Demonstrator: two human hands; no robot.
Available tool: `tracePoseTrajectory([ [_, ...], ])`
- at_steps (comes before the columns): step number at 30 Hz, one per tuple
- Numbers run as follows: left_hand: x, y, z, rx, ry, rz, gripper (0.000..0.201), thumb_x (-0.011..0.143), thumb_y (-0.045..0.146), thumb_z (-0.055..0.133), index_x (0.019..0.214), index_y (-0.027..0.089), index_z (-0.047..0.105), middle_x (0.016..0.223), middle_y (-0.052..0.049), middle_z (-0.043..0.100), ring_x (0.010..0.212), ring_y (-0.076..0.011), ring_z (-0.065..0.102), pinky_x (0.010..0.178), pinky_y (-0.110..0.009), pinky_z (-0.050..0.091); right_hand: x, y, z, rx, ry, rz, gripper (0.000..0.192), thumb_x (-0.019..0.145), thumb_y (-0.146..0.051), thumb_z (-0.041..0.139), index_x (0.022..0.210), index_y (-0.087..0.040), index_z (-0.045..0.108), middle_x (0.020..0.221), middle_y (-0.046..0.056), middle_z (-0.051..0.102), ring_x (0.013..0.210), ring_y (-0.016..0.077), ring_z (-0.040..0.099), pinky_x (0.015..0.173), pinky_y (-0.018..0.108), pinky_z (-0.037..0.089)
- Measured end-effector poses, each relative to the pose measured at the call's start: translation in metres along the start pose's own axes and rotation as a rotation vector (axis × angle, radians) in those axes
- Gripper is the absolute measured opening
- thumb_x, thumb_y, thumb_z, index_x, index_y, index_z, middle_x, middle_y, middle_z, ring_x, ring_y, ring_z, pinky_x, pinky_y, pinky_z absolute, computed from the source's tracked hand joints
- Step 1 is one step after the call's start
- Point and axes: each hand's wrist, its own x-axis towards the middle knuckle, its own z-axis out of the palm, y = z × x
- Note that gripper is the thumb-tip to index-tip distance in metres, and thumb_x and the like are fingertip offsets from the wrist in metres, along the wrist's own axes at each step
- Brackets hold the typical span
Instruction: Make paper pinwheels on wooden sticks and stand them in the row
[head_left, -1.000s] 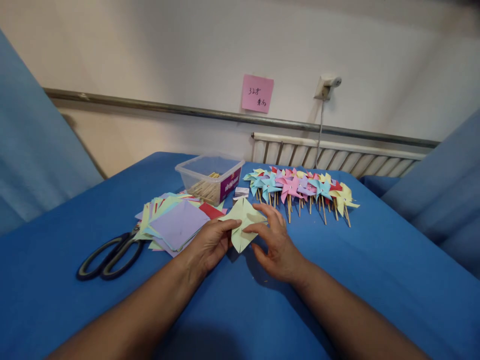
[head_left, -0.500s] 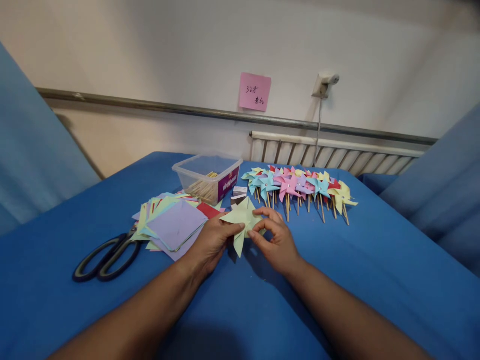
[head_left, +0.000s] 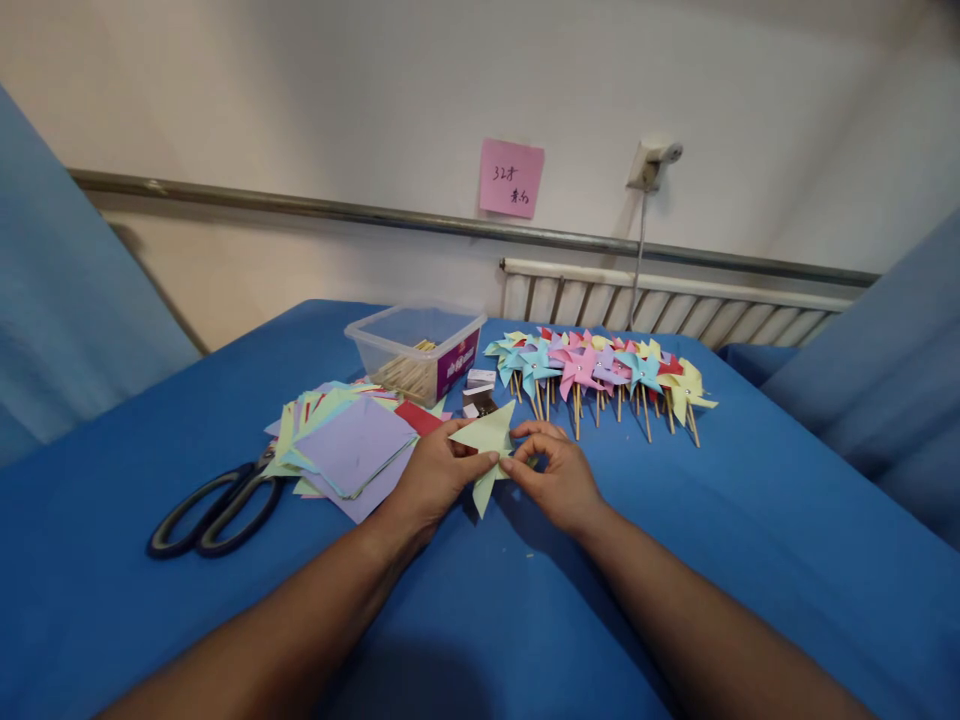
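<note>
A pale green paper pinwheel without a stick is held between my two hands above the blue-covered table. My left hand pinches it from the left, thumb near its centre and fingers underneath. From the right, my right hand is closed with thumb and forefinger on a paper flap at the middle, partly hiding that side. Just beyond the pinwheel stands a small open box with dark contents too small to make out. A pile of coloured paper squares lies beside my left hand.
Black-handled scissors lie at the left, blades under the paper. A clear plastic tub holds wooden sticks. Several finished pinwheels on sticks lie at the back right. A radiator and metal rail run along the wall.
My right hand has drawn its paper flap inward to the pinwheel's centre, near my left thumb. The pinwheel has turned slightly, and the small box behind it shows more.
</note>
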Motion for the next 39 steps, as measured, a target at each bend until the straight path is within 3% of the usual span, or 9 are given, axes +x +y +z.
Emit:
tracePoseTrajectory([
  [14,-0.004,0.002,0.001,0.174,0.007,0.033,0.052,0.059,0.025,0.077,0.105,0.015,0.057,0.067,-0.001,0.065,0.058,-0.0166,0.061,0.052,-0.025,0.044,-0.001,0.000,0.001,-0.060,-0.010,0.032,0.017,0.072,-0.022,0.068,0.056,-0.021,0.060,0.091,0.004,0.067,0.090,0.0185,0.062,0.086,0.034,0.044],
  [28,-0.005,0.004,0.002,0.241,0.019,0.032,0.052,0.059,0.025,0.076,0.107,0.014,0.057,0.066,0.000,0.064,0.057,-0.0165,0.060,0.053,-0.026,0.043,-0.002,0.000,-0.002,-0.023,-0.056,0.051,0.019,0.073,-0.028,0.070,0.058,-0.021,0.060,0.095,0.005,0.067,0.094,0.0197,0.060,0.088,0.037,0.043],
  [31,-0.004,0.005,0.001,0.227,-0.005,0.020,0.054,0.059,0.025,0.076,0.108,0.013,0.057,0.067,-0.001,0.065,0.058,-0.0179,0.061,0.053,-0.026,0.044,-0.001,0.000,-0.001,0.085,-0.053,0.141,0.019,0.070,-0.033,0.073,0.063,-0.021,0.059,0.098,0.006,0.066,0.093,0.0213,0.061,0.087,0.038,0.044],
  [34,-0.005,0.009,-0.001,0.180,-0.071,-0.008,0.054,0.058,0.026,0.077,0.106,0.012,0.057,0.071,-0.003,0.067,0.062,-0.0200,0.063,0.054,-0.028,0.045,0.000,-0.001,-0.001,0.347,-0.032,0.290,0.031,0.062,-0.034,0.078,0.083,-0.021,0.059,0.096,0.005,0.067,0.091,0.0216,0.063,0.085,0.038,0.047],
  [39,-0.012,0.017,-0.003,0.181,-0.205,-0.067,0.042,0.058,0.020,0.075,0.096,0.011,0.059,0.073,-0.005,0.068,0.065,-0.0194,0.063,0.058,-0.028,0.046,0.001,-0.007,-0.006,0.724,-0.236,0.437,0.045,0.058,-0.032,0.082,0.093,-0.019,0.057,0.085,0.003,0.068,0.077,0.0181,0.065,0.073,0.032,0.050],
])
